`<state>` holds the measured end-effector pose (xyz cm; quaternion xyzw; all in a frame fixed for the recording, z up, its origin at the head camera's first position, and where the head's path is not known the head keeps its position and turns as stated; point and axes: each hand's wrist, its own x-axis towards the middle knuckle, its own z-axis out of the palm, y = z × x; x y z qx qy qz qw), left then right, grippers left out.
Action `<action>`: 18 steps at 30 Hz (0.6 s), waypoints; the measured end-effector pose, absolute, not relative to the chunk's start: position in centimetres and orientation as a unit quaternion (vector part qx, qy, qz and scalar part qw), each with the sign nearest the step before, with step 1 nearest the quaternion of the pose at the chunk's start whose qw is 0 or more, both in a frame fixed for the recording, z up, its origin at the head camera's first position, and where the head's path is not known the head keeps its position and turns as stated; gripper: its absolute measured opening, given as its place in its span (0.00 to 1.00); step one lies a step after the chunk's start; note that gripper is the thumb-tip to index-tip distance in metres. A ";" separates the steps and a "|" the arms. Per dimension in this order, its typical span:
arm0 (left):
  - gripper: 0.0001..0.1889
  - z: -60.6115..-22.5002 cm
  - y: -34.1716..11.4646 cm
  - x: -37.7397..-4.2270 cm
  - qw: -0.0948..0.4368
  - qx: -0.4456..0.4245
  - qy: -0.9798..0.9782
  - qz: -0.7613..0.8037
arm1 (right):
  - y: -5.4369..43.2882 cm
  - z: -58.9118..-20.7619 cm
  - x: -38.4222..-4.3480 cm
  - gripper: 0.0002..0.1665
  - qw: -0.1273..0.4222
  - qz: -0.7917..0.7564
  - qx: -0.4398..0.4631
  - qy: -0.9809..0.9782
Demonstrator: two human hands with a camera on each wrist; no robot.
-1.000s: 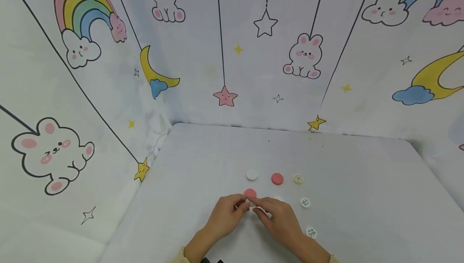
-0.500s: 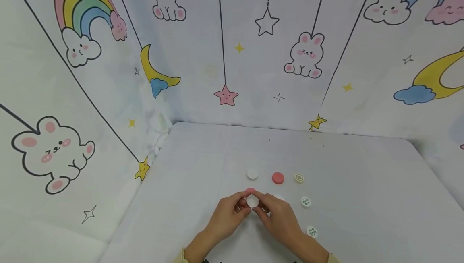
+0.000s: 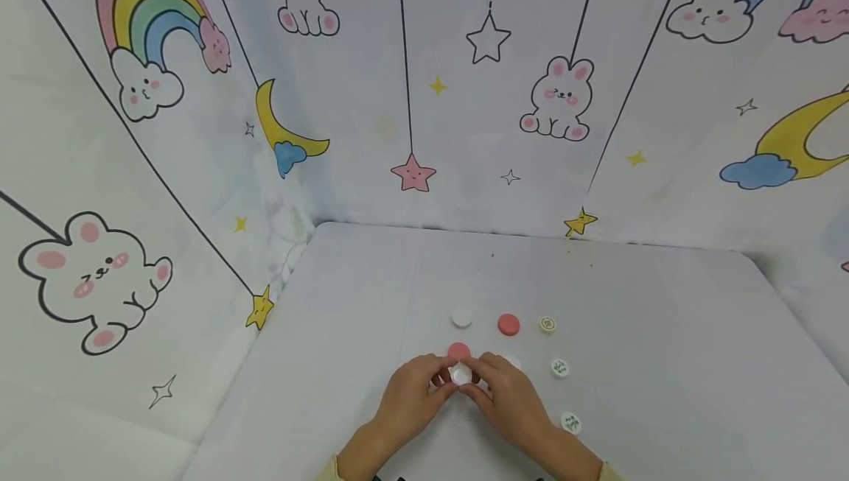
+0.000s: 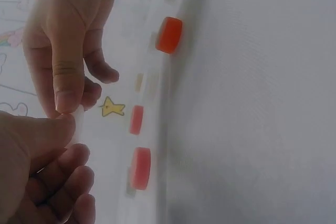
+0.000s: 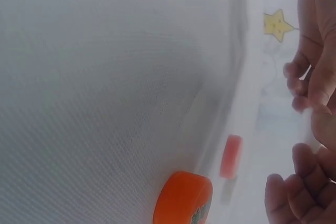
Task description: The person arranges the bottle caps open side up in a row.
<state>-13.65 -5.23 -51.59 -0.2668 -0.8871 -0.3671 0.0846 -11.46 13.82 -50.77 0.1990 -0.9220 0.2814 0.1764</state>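
Note:
A small white round disc (image 3: pixel 460 373) with a raised rim is held in front of me. My left hand (image 3: pixel 411 395) pinches it between thumb and fingers from one side, my right hand (image 3: pixel 509 401) from the other. Both thumbs meet at its near edge. In the left wrist view the disc (image 4: pixel 78 125) appears as a pale edge between the fingertips. Just beyond the hands lies a pinkish-red disc (image 3: pixel 458 350). A white disc (image 3: pixel 514 363) is partly covered by my right hand.
Farther back lie a white disc (image 3: pixel 461 318), a red disc (image 3: pixel 508 325) and a yellowish disc (image 3: pixel 547 325). Two white discs with green marks, one farther (image 3: pixel 560 368) and one nearer (image 3: pixel 571 423), lie to the right. Patterned cloth (image 3: pixel 371 113) hangs behind the white table (image 3: pixel 663 363).
Between the hands the white disc has turned, from hardly visible to its round face towards the head camera. The hands dipped slightly over the last half second. The discs on the table have stayed put.

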 end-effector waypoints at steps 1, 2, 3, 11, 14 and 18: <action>0.18 -51.6 -5.3 -13.6 0.083 -0.268 -0.889 -0.362 | 13.8 -50.9 -11.5 0.26 0.174 0.280 0.199 -0.923; 0.17 -51.6 -5.3 -13.7 0.082 -0.269 -0.891 -0.356 | 13.8 -50.9 -11.5 0.26 0.172 0.279 0.199 -0.923; 0.17 -51.6 -5.3 -13.7 0.082 -0.270 -0.893 -0.351 | 13.8 -51.0 -11.5 0.26 0.170 0.279 0.200 -0.924; 0.17 -51.3 -5.0 -13.6 0.091 -0.290 -0.893 -0.332 | 14.2 -51.1 -11.5 0.27 0.156 0.270 0.200 -0.929; 0.14 -51.5 -5.1 -13.6 0.083 -0.296 -0.901 -0.306 | 14.1 -51.4 -11.6 0.23 0.122 0.251 0.196 -0.940; 0.11 -51.9 -5.2 -13.5 0.077 -0.300 -0.910 -0.276 | 13.8 -51.6 -12.0 0.18 0.075 0.225 0.200 -0.950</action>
